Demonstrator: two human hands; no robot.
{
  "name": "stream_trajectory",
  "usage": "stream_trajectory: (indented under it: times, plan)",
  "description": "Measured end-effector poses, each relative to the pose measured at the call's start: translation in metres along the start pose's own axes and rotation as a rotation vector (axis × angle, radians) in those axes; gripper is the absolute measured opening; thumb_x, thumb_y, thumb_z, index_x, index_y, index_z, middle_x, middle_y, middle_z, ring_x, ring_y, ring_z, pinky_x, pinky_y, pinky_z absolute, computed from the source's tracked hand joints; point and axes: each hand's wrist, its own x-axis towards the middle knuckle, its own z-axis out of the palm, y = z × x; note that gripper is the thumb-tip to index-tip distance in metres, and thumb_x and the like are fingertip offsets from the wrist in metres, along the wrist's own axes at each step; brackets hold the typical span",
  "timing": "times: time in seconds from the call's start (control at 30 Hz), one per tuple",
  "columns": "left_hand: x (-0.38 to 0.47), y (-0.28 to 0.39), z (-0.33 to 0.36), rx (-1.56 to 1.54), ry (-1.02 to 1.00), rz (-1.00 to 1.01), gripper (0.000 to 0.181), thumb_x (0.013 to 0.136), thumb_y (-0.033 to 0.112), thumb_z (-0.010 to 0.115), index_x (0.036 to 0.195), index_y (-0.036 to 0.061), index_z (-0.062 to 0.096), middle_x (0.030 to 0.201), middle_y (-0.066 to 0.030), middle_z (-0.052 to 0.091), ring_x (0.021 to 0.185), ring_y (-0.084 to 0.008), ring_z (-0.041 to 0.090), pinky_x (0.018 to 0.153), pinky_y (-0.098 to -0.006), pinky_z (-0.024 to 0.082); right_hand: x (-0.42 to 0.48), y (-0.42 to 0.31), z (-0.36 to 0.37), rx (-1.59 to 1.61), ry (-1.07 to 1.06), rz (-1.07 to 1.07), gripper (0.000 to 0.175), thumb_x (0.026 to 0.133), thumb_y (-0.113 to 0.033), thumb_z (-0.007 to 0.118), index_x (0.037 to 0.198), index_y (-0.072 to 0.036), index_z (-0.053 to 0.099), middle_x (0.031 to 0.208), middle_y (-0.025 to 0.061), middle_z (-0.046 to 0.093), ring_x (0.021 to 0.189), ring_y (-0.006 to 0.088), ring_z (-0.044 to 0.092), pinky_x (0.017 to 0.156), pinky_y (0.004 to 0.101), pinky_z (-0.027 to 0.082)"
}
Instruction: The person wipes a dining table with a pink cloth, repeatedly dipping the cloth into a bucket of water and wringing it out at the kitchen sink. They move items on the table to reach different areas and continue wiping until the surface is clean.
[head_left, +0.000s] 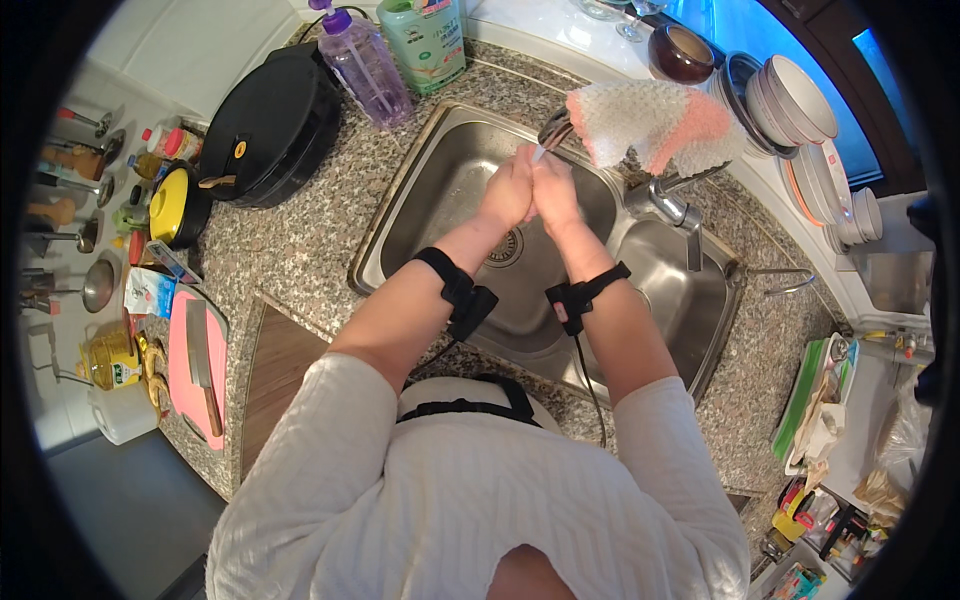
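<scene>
Over the large basin of a stainless steel double sink (442, 187), my left hand (508, 187) and my right hand (555, 186) are pressed together. They meet right below the spout of the faucet (553, 131), where a thin stream of water seems to reach them. The fingers overlap and turn away from me, so whether anything lies between the palms is hidden. Beneath the hands the drain strainer (504, 249) is partly visible. A white and pink dishcloth (652, 124) hangs over the faucet's neck, to the right of my hands.
Left of the sink stand a black electric pan (274, 127), a purple pump bottle (367, 71) and a green detergent pouch (425, 45). A cleaver (199, 352) lies on a pink cutting board (178, 375). Stacked bowls (791, 101) line the right ledge.
</scene>
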Motion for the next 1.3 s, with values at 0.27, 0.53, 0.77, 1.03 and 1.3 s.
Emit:
stream_trajectory:
  times: [0.27, 0.53, 0.77, 1.03, 1.3]
  plan:
    - [0.021, 0.0, -0.027, -0.832, 0.12, -0.161, 0.038, 0.102, 0.035, 0.044, 0.124, 0.0056, 0.054, 0.102, -0.0092, 0.067, 0.083, -0.019, 0.062, 0.072, -0.0311, 0.049, -0.036, -0.016, 0.01, 0.483, -0.16, 0.089, 0.045, 0.089, -0.001, 0.047, 0.133, -0.004, 0.052, 0.118, 0.0103, 0.064, 0.108, 0.0174, 0.063, 0.092, 0.0321, 0.051]
    - [0.006, -0.013, -0.024, -0.832, -0.264, -0.291, 0.03, 0.098, 0.024, 0.042, 0.121, 0.0092, 0.055, 0.103, -0.0073, 0.065, 0.091, -0.0214, 0.064, 0.079, -0.0371, 0.053, -0.028, -0.018, 0.031, 0.021, 0.081, -0.272, 0.05, 0.096, -0.017, 0.058, 0.143, -0.007, 0.044, 0.087, 0.0004, 0.058, 0.068, 0.0077, 0.053, 0.059, 0.0231, 0.046]
    - [0.007, -0.024, -0.024, -1.101, -0.42, -0.194, 0.028, 0.097, 0.032, 0.046, 0.112, 0.0118, 0.056, 0.098, -0.0048, 0.066, 0.087, -0.0222, 0.064, 0.076, -0.039, 0.054, -0.045, -0.018, 0.033, -0.414, 0.029, -0.649, 0.049, 0.091, -0.018, 0.062, 0.138, -0.01, 0.05, 0.122, 0.0156, 0.059, 0.1, 0.0299, 0.058, 0.091, 0.0401, 0.046]
    - [-0.001, 0.003, -0.025, -0.869, -0.237, -0.407, 0.074, 0.098, 0.066, 0.022, 0.133, 0.0072, 0.049, 0.132, -0.0167, 0.056, 0.121, -0.0333, 0.054, 0.107, -0.0511, 0.039, -0.049, -0.019, 0.005, -0.799, 0.042, -0.909, 0.03, 0.091, -0.024, 0.059, 0.116, -0.008, 0.059, 0.114, 0.0171, 0.06, 0.106, 0.0375, 0.054, 0.099, 0.0496, 0.035]
    - [0.004, -0.007, 0.005, -0.522, -0.026, -0.383, 0.068, 0.099, 0.064, 0.026, 0.116, 0.0064, 0.058, 0.108, -0.0138, 0.067, 0.101, -0.0272, 0.064, 0.089, -0.0455, 0.049, -0.02, 0.002, 0.014, -0.39, 0.165, -0.483, 0.039, 0.099, -0.033, 0.044, 0.09, 0.0, 0.061, 0.092, 0.021, 0.063, 0.089, 0.0383, 0.057, 0.08, 0.047, 0.042]
